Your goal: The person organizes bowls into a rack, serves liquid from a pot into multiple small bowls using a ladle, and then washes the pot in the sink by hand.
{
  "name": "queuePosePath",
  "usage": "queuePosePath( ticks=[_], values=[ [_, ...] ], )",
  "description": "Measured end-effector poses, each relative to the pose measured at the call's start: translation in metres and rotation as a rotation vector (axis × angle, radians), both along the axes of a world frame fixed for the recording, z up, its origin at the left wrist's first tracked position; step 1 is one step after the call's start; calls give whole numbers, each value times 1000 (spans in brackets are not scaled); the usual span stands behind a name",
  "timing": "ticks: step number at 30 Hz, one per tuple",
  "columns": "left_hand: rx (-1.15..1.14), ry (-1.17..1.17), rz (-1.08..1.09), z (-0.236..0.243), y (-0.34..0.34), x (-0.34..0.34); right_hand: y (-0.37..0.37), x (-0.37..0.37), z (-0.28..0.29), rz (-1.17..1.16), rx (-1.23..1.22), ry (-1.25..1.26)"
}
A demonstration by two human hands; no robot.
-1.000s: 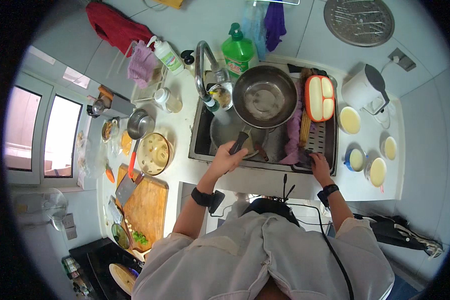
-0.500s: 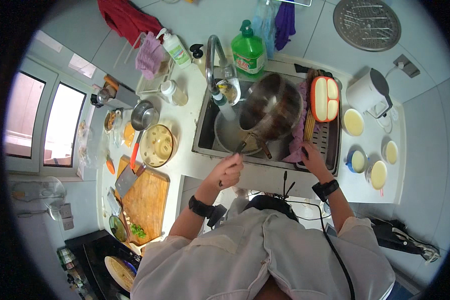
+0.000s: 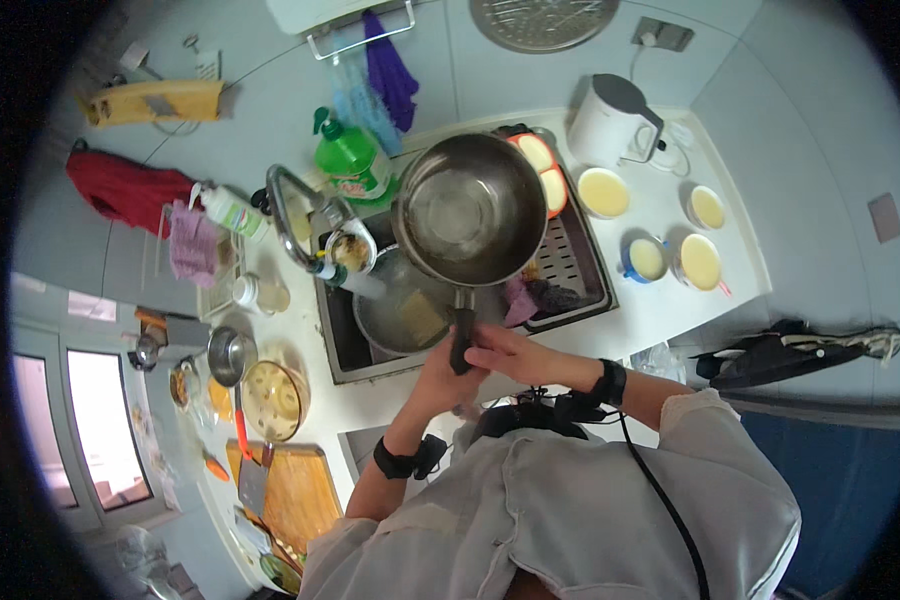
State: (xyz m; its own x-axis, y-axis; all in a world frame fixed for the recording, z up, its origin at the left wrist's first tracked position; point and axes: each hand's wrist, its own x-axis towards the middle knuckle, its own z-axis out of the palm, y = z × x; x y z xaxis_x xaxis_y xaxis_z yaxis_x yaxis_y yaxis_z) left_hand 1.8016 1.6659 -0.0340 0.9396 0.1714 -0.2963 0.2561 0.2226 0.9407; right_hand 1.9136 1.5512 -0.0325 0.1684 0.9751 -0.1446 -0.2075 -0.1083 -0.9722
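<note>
A deep dark metal wok (image 3: 467, 205) is held over the sink (image 3: 342, 374), its inside facing up and its black handle (image 3: 463, 325) toward me. My left hand (image 3: 438, 378) is closed around the lower handle. The fingers of my right hand (image 3: 515, 355) are closed against the same handle from the right, next to my left hand. Beneath the wok's left side, a round metal basin (image 3: 370, 325) stands in the sink with cloudy water and a yellowish block (image 3: 423, 318) in it. Beside it, whitish water seems to run from the faucet (image 3: 282, 205).
A drain tray (image 3: 578, 240) with a purple cloth (image 3: 518, 302) lies right of the wok. Further right stand a white kettle (image 3: 610, 120) and several bowls with yellow contents (image 3: 603, 193). At left are a saucepan (image 3: 230, 355), cleaver (image 3: 253, 485) and cutting board (image 3: 295, 495).
The wok has turned from tilted, its stained outside showing, to inside up. My right hand has left the purple cloth and come to the handle. The view has shifted right.
</note>
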Motion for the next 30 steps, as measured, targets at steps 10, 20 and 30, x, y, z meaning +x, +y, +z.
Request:
queuePosePath(
  ticks=[10, 20, 30],
  values=[
    [887, -314, -316, 42, -50, 96, -53, 40, 11, -794, 329, -34],
    [582, 28, -284, -7, -18, 42, -172, 316, 19, -1133, 197, 215],
    [460, 261, -23, -59, -22, -15, -203, 483, -91, -1115, 30, 334]
  ],
)
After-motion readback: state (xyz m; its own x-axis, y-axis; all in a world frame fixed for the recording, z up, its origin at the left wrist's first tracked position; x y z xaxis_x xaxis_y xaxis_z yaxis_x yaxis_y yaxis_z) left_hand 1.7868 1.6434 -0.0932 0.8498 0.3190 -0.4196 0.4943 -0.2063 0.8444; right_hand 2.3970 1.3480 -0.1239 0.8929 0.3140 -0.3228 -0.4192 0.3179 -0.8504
